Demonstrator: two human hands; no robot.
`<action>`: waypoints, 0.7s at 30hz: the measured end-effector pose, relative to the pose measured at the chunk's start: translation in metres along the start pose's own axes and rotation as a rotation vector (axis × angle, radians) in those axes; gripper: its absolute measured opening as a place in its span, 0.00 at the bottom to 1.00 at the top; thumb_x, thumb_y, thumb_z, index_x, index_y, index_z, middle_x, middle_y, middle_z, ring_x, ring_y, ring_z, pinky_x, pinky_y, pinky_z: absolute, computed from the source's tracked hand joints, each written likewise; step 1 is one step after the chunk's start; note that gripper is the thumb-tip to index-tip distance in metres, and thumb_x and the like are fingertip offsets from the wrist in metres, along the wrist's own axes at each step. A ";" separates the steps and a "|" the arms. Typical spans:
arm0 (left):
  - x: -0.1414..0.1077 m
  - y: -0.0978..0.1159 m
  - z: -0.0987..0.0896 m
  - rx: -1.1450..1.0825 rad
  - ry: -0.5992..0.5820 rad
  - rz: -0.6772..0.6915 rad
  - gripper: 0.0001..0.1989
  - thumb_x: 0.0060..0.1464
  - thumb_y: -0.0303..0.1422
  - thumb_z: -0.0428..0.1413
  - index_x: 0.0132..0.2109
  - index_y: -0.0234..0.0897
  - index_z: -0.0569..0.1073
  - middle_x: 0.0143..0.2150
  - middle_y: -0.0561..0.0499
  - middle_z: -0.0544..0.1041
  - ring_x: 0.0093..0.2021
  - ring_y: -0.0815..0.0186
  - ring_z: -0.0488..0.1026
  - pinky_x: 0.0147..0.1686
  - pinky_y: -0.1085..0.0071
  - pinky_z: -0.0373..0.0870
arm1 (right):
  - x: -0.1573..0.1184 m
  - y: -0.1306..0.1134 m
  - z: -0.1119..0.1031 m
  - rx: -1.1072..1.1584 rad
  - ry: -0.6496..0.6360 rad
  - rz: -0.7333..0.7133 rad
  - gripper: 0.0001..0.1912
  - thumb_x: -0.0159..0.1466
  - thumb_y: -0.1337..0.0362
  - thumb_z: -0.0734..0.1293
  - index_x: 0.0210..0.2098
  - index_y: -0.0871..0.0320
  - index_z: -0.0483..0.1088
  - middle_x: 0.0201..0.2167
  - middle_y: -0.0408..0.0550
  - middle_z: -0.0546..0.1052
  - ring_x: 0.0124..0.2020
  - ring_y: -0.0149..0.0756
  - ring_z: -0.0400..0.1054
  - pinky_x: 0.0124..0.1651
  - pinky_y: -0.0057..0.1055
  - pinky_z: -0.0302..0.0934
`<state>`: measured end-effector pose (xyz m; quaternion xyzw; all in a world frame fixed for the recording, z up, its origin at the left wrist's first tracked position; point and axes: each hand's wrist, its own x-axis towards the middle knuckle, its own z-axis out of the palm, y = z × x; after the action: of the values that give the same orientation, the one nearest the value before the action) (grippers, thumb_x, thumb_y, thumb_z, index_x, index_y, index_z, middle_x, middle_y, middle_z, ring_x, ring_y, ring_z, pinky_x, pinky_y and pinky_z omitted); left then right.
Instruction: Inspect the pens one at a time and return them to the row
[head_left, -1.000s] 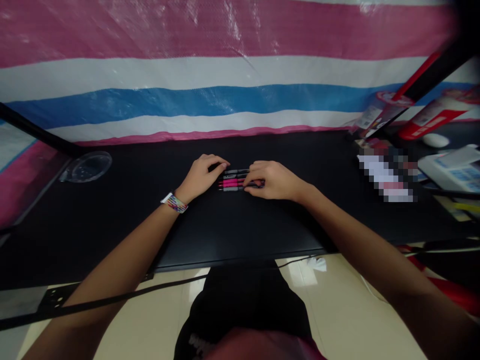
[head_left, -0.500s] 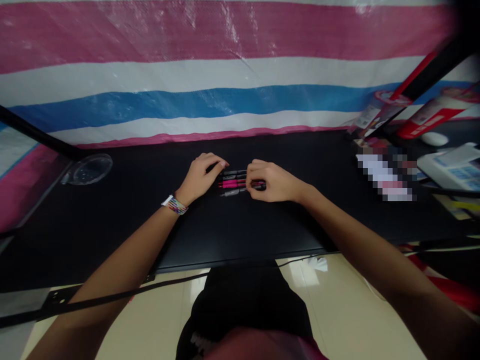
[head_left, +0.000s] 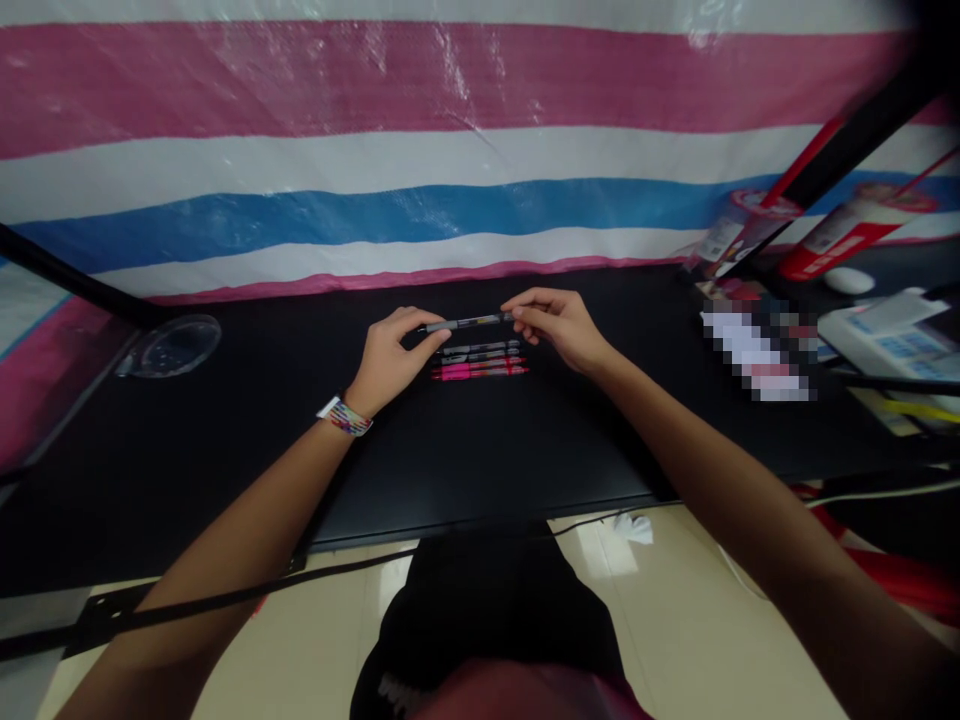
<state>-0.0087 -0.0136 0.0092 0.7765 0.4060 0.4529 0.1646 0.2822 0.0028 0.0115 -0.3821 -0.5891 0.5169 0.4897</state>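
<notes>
A pen with a grey grip (head_left: 474,321) lies crosswise between my two hands, above the far side of a row of pens. The thumb and forefinger of my left hand (head_left: 390,350) close on its grip end. My right hand (head_left: 559,325) pinches the other end with its fingertips. Just nearer to me, dark clear-barrelled pens (head_left: 480,351) lie side by side on the black desk (head_left: 450,450). Red pens with pink grips (head_left: 480,371) form the near side of the row.
At the left stands a clear plastic lid (head_left: 180,345). Two drink cups with straws, one clear (head_left: 742,230) and one red and white (head_left: 847,235), are at the right, near a white mouse (head_left: 849,281). A striped sheet (head_left: 450,210) hangs behind the desk.
The grey-grip pen has gone from the near side of the row to its far side. My right hand has moved away from me with it, and my left hand now holds its other end.
</notes>
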 end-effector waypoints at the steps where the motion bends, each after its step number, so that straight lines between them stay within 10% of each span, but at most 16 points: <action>1: 0.000 0.000 0.000 0.007 0.000 0.001 0.07 0.69 0.39 0.67 0.46 0.42 0.86 0.44 0.47 0.88 0.46 0.57 0.83 0.53 0.58 0.77 | 0.000 0.000 0.000 0.052 0.006 0.038 0.14 0.62 0.52 0.82 0.42 0.55 0.88 0.29 0.45 0.81 0.29 0.32 0.70 0.31 0.32 0.63; 21: -0.004 0.005 0.000 -0.030 -0.092 -0.093 0.28 0.80 0.43 0.52 0.28 0.41 0.75 0.28 0.53 0.71 0.32 0.63 0.73 0.41 0.61 0.69 | 0.001 0.013 0.008 0.079 0.009 -0.051 0.12 0.61 0.53 0.86 0.41 0.50 0.91 0.34 0.45 0.86 0.29 0.34 0.76 0.38 0.39 0.74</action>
<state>-0.0072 -0.0199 0.0106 0.7744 0.4267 0.4146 0.2155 0.2739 0.0040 -0.0014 -0.3495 -0.5755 0.5255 0.5201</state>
